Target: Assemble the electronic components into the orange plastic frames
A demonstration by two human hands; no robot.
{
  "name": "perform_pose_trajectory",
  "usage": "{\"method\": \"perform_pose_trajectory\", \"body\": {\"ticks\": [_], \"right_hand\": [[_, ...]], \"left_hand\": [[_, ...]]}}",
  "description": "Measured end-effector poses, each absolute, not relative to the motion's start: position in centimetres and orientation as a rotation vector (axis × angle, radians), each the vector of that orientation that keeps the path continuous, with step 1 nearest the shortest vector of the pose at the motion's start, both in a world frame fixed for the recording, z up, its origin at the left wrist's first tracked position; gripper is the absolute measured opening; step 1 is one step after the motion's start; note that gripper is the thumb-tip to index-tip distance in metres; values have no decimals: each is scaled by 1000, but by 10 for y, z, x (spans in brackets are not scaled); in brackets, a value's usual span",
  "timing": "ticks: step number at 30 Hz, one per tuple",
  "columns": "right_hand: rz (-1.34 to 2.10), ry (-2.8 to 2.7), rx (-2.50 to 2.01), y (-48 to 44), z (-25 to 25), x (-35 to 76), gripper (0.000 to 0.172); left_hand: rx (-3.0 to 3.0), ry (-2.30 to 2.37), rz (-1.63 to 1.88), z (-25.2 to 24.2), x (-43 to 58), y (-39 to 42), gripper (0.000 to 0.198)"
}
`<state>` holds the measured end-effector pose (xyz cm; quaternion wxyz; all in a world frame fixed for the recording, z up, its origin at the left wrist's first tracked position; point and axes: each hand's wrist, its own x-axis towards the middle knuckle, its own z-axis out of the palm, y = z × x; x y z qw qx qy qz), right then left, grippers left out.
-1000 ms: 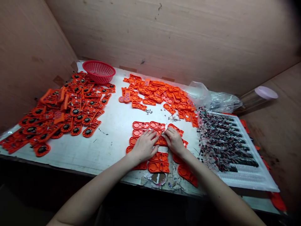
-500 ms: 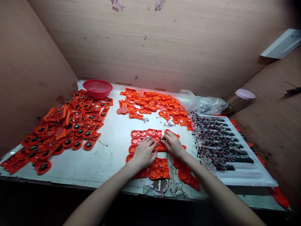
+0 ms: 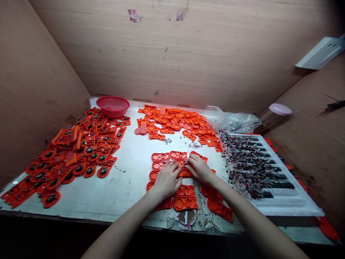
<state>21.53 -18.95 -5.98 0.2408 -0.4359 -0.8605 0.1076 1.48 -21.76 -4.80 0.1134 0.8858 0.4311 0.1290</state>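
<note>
Orange plastic fills most of the white table (image 3: 126, 198). Shells (image 3: 185, 203) lie in rough columns near the middle of the front edge, their round wells facing up and, where I can see in, without discs. Small metal bits show in some of them, so this batch looks only partly fitted. By the left edge, a heap of shells with black discs (image 3: 102, 157) seems further along; along the back edge, a pile of loose shells (image 3: 172, 126) looks untouched.

The left hand (image 3: 166, 180) lies over the columns, fingers lightly bent and resting on shells, not clenched. The right hand (image 3: 199, 168) has its fingertips drawn together at one shell (image 3: 187, 173); whether they pinch a small piece I cannot tell. Loose metal bits (image 3: 194, 145) are scattered between the columns and the back pile.

Near the right edge, a white tray (image 3: 306, 207) carries rows of wired parts (image 3: 253, 167), many apparently waiting. A red basket (image 3: 113, 108) sits at the back left corner, a clear bag (image 3: 244, 122) and a jar with a pink lid (image 3: 280, 109) toward the back right. The surface is torn around a hole at the front edge. Stained tan walls (image 3: 151, 72) enclose the table.
</note>
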Motion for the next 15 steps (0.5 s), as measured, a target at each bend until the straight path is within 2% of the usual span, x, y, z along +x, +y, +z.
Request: {"method": "perform_pose_trajectory", "body": {"ticks": [4,15], "right_hand": [[250,-2335,-1220,-188,-67,211,17],[291,-2231,-1254,-195,-73,206,23]], "left_hand": [[2587,1272,376,-49,15,-217,45],[2616,1275,392,-48,15,-217,43]]}}
